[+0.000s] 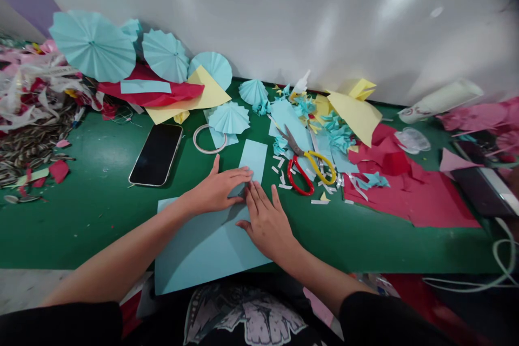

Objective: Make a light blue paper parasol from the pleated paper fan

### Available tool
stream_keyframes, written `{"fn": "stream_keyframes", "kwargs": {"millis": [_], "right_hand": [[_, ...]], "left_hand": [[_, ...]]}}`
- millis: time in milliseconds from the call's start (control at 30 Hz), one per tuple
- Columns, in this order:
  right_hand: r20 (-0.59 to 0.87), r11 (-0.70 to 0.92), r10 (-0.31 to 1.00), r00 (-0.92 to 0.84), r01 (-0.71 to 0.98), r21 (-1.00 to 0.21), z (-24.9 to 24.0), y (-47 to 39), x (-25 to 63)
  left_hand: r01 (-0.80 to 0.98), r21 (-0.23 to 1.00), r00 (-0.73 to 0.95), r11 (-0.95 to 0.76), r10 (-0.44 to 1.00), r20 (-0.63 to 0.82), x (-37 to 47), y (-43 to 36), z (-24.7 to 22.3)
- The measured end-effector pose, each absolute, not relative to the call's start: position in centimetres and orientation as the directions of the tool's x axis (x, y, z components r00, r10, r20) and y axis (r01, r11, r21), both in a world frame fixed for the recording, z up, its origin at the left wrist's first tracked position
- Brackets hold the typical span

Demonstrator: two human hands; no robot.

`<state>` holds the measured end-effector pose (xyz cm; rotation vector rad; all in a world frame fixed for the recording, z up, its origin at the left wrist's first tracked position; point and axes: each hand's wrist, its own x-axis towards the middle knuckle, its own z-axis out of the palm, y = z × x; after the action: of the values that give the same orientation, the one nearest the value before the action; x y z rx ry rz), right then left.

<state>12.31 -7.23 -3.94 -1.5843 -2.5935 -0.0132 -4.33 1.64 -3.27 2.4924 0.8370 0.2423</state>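
A large light blue paper sheet (203, 254) lies at the table's front edge and overhangs it slightly. My left hand (214, 189) rests over the sheet's far edge, fingers stretched out to the right. Beside it, my right hand (267, 219) lies flat on the sheet with its fingers pointing away from me. The fingertips of both hands meet at the near end of a narrow blue paper strip (255, 154). Whether strip and sheet are joined is hidden under the fingers. Scissors (298, 154) with one red and one yellow handle lie open to the right.
A phone (156, 154) and a tape roll (210, 139) lie on the green table (101, 173). Pleated blue paper fans (95, 46) lean at the back wall. Red paper (425, 200), paper scraps (284, 178) and a cable (478, 284) are at right; seed-like pieces (32, 140) at left.
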Motion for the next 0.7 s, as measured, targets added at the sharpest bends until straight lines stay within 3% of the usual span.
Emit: {"fn": "stream_keyframes", "kwargs": {"millis": [433,700], "right_hand": [[0.002,0.48,0.877,-0.481,0.875,-0.061,-3.46,-6.67,12.16],[-0.019,0.486,0.872,-0.488,0.871,-0.065,-3.5,-6.26,12.17]], "left_hand": [[0.549,0.325,0.811,-0.77,0.584,0.012,-4.52,1.69,-3.58],[0.637,0.251,0.748,-0.728,0.663,0.027,-4.51,1.62,-3.42]]}}
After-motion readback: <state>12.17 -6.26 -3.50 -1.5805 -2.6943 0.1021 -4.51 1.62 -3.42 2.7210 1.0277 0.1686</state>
